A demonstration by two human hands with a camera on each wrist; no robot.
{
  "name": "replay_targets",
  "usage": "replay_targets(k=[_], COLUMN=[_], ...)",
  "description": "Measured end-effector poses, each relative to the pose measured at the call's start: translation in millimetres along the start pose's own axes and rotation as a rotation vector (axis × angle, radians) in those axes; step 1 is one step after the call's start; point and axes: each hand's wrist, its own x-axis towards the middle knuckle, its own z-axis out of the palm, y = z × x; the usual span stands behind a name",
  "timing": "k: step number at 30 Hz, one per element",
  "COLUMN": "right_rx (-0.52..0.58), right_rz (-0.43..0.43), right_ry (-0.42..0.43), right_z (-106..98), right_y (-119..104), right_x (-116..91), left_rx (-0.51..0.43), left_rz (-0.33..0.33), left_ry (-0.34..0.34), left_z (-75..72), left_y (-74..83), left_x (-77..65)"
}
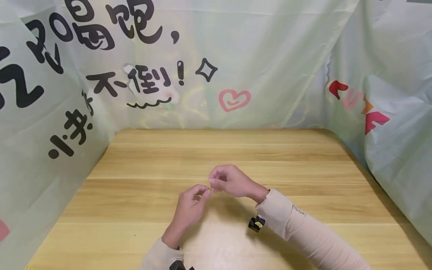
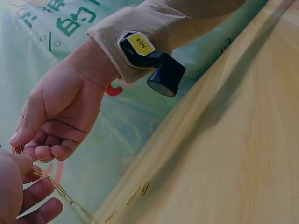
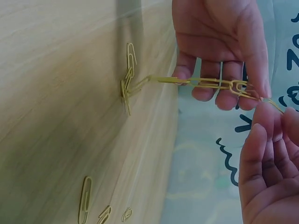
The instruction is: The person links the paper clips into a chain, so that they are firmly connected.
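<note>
In the head view my left hand (image 1: 189, 207) and right hand (image 1: 234, 182) meet fingertip to fingertip above the wooden table. Thumb and index finger of the left hand pinch the end of a chain of gold paper clips (image 3: 168, 80), linked one through another. From there it droops to the tabletop, where its far links (image 3: 126, 91) lie bunched. A single gold paper clip (image 3: 276, 106) is pinched by the right fingertips, right at the chain's end; the fingers partly cover it. The other right fingers curl loosely in the left wrist view.
Several loose paper clips lie on the wood, among them one long clip (image 3: 85, 200) and a smaller one (image 3: 127, 214). The light wooden table (image 1: 135, 157) is bordered by printed cloth (image 1: 280, 56) at the back and sides. Each wrist bears a small black camera (image 1: 256, 224).
</note>
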Motion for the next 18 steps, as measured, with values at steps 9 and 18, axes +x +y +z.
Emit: replay_targets(k=[9,18], right_rx=[-0.047,-0.312], right_rz=[0.063,0.13], right_ry=[0.033,0.05], right_z=[-6.1,-15.1], right_y=[5.5,29.3], right_x=[-1.0,0.7], left_rx=[-0.004,0.0], left_rz=[0.033,0.061], left_ry=[0.014,0.037], left_z=[0.2,-1.4], left_y=[-1.3,-0.4], left_x=[-0.4,-0.8])
